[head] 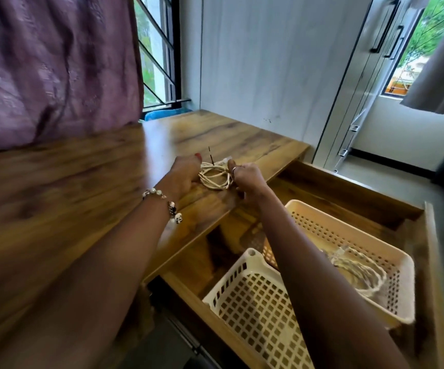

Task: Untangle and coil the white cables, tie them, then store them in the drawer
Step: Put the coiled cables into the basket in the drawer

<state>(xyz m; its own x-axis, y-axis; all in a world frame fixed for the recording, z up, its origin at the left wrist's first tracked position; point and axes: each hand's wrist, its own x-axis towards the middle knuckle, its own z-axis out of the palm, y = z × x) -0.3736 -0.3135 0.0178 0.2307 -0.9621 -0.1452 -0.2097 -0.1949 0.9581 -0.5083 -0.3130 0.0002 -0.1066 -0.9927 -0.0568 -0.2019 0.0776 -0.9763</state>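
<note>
My left hand (186, 173) and right hand (247, 179) each grip a side of a coiled white cable (214, 177) lying on the wooden desk (82, 195) between them. Below my right arm, the open drawer (375, 206) holds a peach basket (322, 222) containing another coiled cable (359, 275).

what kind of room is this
Probably a bedroom or study at home: a wooden desk with its drawer open, a purple curtain over a barred window, and tall wardrobe doors behind.
</note>
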